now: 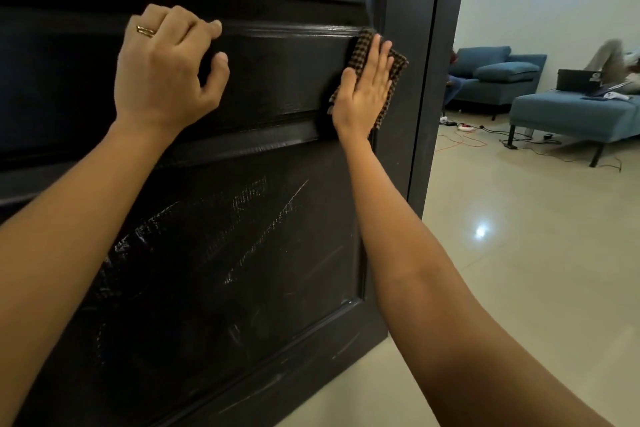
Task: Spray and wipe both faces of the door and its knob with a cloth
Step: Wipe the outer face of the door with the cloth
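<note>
The door (242, 253), ajar just ahead, has the right hand (363, 90) pressing the cloth (400, 66) near its edge with straight fingers and the left hand (166, 69) bracing it with curled, empty fingers; a hard push could swing it away and drop the cloth.

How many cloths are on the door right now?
1: the checked cloth under the flat right hand, on the door middle panel near its right edge; left hand holds none.
</note>
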